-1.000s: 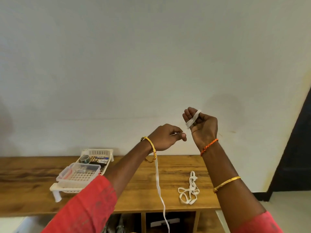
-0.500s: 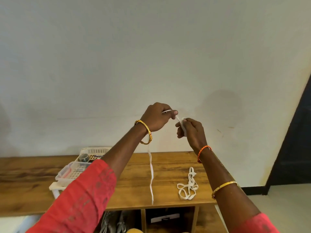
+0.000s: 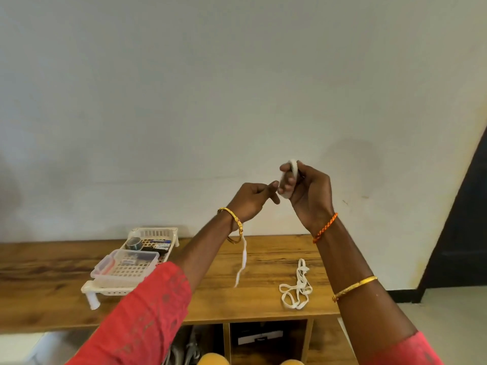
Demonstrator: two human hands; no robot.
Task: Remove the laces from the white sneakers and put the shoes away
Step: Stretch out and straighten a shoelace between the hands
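Basket (image 3: 158, 234), white plastic, on left of wooden bench (image 3: 47, 280); clear lidded box (image 3: 126, 264) resting on its near end. Left hand (image 3: 250, 198) raised before wall, fingers curled on white lace (image 3: 243, 259), whose free end hangs below wrist over bench. Right hand (image 3: 308, 192) just beside it, fingers wrapped with coiled turns of same lace, thumb pinching coil. Second lace (image 3: 296, 288) bundled loose on bench, below right forearm. Sneakers not identifiable in cubbies under bench.
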